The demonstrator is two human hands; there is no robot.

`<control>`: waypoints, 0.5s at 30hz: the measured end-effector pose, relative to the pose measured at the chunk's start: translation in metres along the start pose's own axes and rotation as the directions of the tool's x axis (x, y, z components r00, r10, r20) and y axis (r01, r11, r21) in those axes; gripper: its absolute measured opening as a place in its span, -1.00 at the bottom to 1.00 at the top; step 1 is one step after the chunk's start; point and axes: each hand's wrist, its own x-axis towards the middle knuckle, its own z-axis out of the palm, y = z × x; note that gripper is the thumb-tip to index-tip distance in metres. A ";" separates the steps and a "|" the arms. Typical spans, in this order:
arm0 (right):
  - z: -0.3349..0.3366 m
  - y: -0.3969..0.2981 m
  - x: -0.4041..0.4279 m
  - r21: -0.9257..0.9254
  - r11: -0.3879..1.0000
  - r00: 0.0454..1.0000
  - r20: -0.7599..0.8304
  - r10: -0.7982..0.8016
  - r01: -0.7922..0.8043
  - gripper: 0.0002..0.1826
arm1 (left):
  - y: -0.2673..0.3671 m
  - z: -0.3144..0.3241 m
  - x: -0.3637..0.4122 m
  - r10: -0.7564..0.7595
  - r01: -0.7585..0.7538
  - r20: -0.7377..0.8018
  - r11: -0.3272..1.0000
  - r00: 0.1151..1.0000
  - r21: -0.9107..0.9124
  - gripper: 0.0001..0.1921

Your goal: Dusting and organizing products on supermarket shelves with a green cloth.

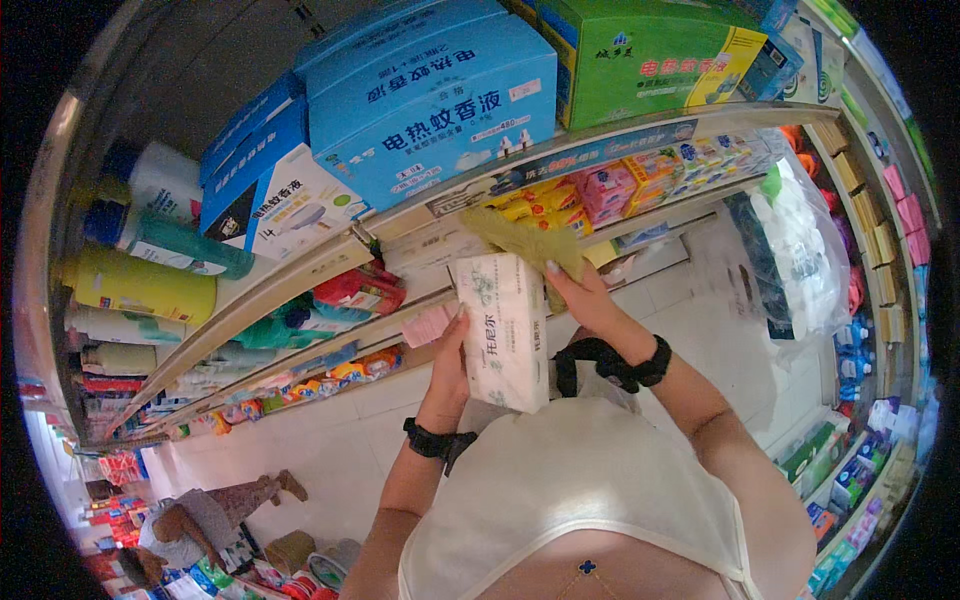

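In my left hand (pixel 448 379) is a white plastic-wrapped pack (pixel 501 337), probably paper tissues, held upright along its left side with the thumb on its front. Printed writing and grey-green leaf shapes mark the wrapper. My right hand (pixel 589 298) grips an olive-yellow cloth (pixel 536 241) beside the pack's upper right corner. The cloth spreads up and left past the top of the pack; whether it touches the pack I cannot tell. A pink card (pixel 427 325) shows just left of the pack, near the shelf edge.
Ahead, a store shelf (pixel 405 210) carries blue cartons (pixel 435 112), a green carton (pixel 645 67) and several bottles (pixel 142 285). A plastic-wrapped white bundle (pixel 806 247) stands to the right, before more shelving (pixel 870 187). At lower left, another person (pixel 187 525) bends over goods.
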 end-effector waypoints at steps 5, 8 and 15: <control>-0.001 -0.013 -0.017 -0.493 0.482 0.689 0.540 -0.483 0.724 -0.48 | -0.006 0.006 0.009 -0.131 0.139 0.074 0.985 0.989 -0.105 -0.60; 0.015 -0.020 -0.038 -0.318 0.597 0.645 0.596 -0.478 0.736 -0.61 | -0.022 -0.040 0.036 -0.008 0.188 0.555 0.945 0.832 -0.268 -0.53; 0.005 -0.027 -0.012 -0.350 0.548 0.626 0.622 -0.470 0.759 -0.58 | -0.012 -0.005 0.011 -0.222 0.348 0.437 0.908 0.872 -0.233 -0.61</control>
